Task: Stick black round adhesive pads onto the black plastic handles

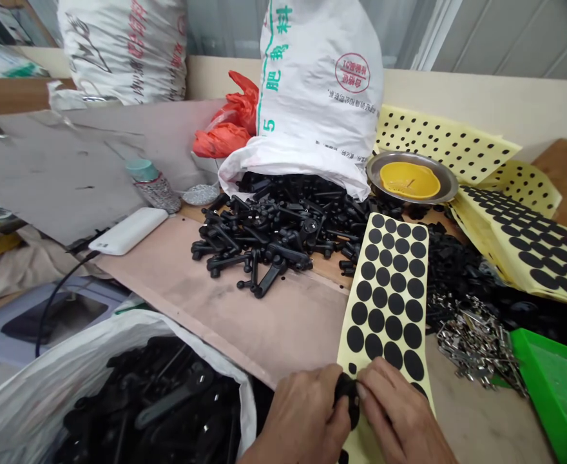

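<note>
Both hands sit at 6 o'clock in the frame, meeting over one small black part (347, 396). Our left hand (303, 419) is closed round the part from its 9 o'clock side, fingers curled under it. Our right hand (399, 419) comes in from 3 o'clock, thumb and forefinger pinched on the part's right edge; we cannot tell whether a dot is under those tips. The part lies between the two hands and touches both, so neither is nearer. It is mostly covered, and its long axis can't be read. The key relation is with the sticker sheet (388, 290). This yellow strip of black round dots lies under the right hand, with its long axis running from 6 o'clock up to 12 o'clock, tilted a little toward 1. Its near end touches the right hand's fingers, and the nearest dots sit just beyond the knuckles at 12 o'clock. The pile of black handles (274, 238) is at 11 o'clock from the hands, well apart, spilling from the white sack (319, 96). The open bag of black pieces (143, 399) is at 9 o'clock, near the left hand. The metal clips (477, 341) are at 2 o'clock and the green tray (554, 386) at 3 o'clock.
</note>
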`<state>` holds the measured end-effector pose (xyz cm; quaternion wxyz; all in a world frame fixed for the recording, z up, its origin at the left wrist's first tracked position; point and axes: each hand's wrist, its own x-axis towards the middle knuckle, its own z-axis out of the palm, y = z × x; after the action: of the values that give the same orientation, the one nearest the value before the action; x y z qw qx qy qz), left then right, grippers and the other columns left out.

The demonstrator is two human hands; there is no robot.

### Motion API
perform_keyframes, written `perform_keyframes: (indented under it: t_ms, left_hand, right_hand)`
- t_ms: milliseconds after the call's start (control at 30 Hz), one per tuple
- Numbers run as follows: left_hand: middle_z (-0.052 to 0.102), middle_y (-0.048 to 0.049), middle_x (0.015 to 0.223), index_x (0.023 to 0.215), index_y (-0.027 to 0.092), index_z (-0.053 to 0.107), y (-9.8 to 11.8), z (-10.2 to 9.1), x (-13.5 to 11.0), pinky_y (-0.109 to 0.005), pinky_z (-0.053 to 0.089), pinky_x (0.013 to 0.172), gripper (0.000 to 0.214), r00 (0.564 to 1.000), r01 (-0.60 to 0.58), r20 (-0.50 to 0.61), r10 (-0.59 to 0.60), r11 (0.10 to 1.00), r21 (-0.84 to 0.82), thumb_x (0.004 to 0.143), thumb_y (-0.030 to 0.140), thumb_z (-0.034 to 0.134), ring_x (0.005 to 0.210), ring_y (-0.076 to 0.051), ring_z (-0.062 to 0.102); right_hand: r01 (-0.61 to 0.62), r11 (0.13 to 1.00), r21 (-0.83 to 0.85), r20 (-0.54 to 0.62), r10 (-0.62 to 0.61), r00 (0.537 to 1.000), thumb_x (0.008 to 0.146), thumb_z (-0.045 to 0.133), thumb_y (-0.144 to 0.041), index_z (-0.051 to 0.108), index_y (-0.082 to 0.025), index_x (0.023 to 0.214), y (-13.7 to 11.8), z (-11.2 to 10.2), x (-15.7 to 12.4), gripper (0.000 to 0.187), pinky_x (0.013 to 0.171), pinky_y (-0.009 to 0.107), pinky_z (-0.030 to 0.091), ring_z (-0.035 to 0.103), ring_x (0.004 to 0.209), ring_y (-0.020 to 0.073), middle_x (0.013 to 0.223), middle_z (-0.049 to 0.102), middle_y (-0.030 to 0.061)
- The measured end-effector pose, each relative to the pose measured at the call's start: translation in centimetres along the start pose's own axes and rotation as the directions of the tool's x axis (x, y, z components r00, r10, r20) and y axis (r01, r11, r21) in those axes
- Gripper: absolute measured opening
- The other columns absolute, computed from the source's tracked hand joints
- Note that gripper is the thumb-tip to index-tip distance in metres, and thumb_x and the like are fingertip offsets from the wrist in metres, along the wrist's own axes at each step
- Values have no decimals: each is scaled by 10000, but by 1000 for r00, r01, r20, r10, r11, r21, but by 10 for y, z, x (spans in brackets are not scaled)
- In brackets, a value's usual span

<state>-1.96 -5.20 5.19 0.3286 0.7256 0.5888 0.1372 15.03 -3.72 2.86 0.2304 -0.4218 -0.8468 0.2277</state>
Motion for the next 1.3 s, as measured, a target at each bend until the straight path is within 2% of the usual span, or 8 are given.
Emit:
perform_keyframes:
  t_ms: [167, 433, 600, 733, 867, 1067, 1133, 1300]
  left_hand:
    - [668, 1, 704, 779, 207, 533, -4, 3, -2, -232, 355, 530, 105, 999, -7, -36, 3, 994, -106, 777, 160, 440, 623, -170, 631]
    - [675, -19, 761, 895, 206, 548, -7, 12, -4, -249, 391, 548, 184, 994, -40, -109, 29, 994, -100, 767, 160, 424, 648, -190, 642]
    - [661, -28, 768, 937, 198, 545, -10, 13, -4, -243, 407, 564, 207, 976, -125, -193, 100, 985, -122, 802, 175, 391, 647, -174, 617]
    - [655, -9, 755, 958, 192, 558, -11, 8, -4, -222, 422, 574, 251, 977, -164, -173, 121, 952, -258, 746, 130, 439, 624, -150, 598]
    - [672, -3, 758, 962, 189, 581, -7, 1, -1, -206, 441, 622, 191, 980, -158, -171, 101, 920, -358, 825, 177, 449, 658, -143, 614]
    - [689, -9, 801, 908, 188, 628, -9, 2, 4, -202, 451, 659, 156, 973, -163, -210, 98, 932, -322, 858, 222, 483, 703, -146, 630]
    - [682, -13, 774, 914, 180, 620, -11, 5, 3, -203, 454, 635, 151, 965, -185, -239, 108, 927, -327, 849, 219, 490, 673, -146, 625]
    - [683, -11, 785, 956, 191, 602, -13, 12, -2, -181, 465, 607, 143, 923, -270, -365, 120, 878, -395, 846, 224, 517, 659, -131, 627]
  right_hand:
    - [4, 1000, 30, 20, -4, 1000, 929, 350, -158, 464, -214, 783, -2, -7, 3, 193, 578, 285, 433, 521, 642, 158, 697, 516, 4]
    - [151, 967, -207, -59, -167, 984, 883, 391, -121, 470, -207, 726, -4, -11, 1, 195, 560, 309, 456, 540, 547, 165, 610, 534, 6]
    - [3, 995, -101, 59, 3, 998, 909, 386, -180, 460, -215, 673, -7, -16, -1, 249, 563, 252, 465, 574, 573, 135, 615, 564, -15]
    - [-121, 991, -49, 148, 127, 981, 915, 380, -256, 433, -215, 627, -5, -17, 4, 295, 536, 243, 451, 568, 581, 140, 592, 555, -23]
    - [-142, 989, -33, 166, 145, 975, 920, 353, -269, 440, -214, 643, -6, -18, 8, 296, 561, 260, 451, 564, 598, 146, 624, 571, -13]
    - [-200, 980, 20, 171, 193, 966, 902, 366, -300, 489, -205, 630, -9, -20, 10, 314, 561, 263, 427, 554, 597, 155, 618, 567, 0]
    - [-277, 951, 142, 222, 242, 945, 894, 387, -336, 521, -195, 634, -8, -21, 12, 324, 565, 251, 423, 546, 613, 153, 633, 559, 3]
    - [-461, 762, 455, 373, 307, 876, 870, 412, -460, 520, -180, 586, -5, -27, 15, 413, 551, 235, 411, 536, 599, 143, 587, 533, -9]
